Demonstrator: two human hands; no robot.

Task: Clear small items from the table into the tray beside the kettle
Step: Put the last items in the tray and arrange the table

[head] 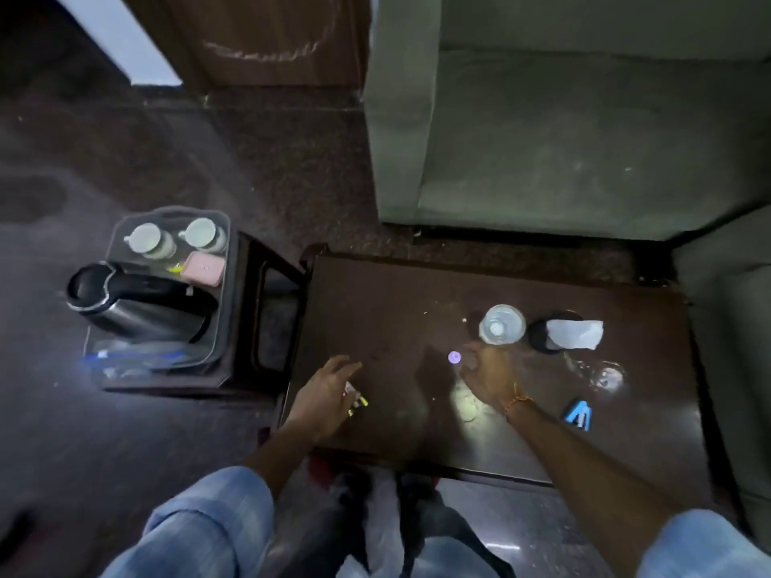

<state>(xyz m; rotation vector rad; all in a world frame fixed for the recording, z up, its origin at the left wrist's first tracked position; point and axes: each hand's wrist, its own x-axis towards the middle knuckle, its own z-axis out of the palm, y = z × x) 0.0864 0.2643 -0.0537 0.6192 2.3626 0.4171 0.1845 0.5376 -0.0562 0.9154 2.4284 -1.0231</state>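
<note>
Dark brown bench (375, 310) seen from above, with two bare arms reaching over its near edge. Left hand (323, 392) low over the near left corner, fingers curled on a few small packets (355, 400) with yellow and white ends poking out under the palm; grip closed on them. Right hand (488, 375) near the middle of the bench, fingers bent and pinched close by a small purple cap (454, 357); too blurry to tell if the grip has it or only touches it. Thin gold band (517, 400) on that wrist. Clear bottle (502, 324) standing just behind the right hand, toward the far edge. Black round thing (538, 335) beside the bottle with a white tissue (578, 333) lying across it. Clear crumpled wrap (600, 375) toward the right edge. Blue clip (579, 415) near the right edge, close to the near side. Pale round spot (467, 404) under the right wrist, too dim to name. Off the left edge, a small dark stand (267, 327) holding a clear tray (221, 310). In the tray: a black and silver kettle (137, 302), two white cups (175, 239) at the back, a pink box (203, 268) just beside the kettle, and some yellow bits (176, 268) next to it. Grey sofa (584, 139) past the far edge. Blue jeans (208, 523) at the bottom.
</note>
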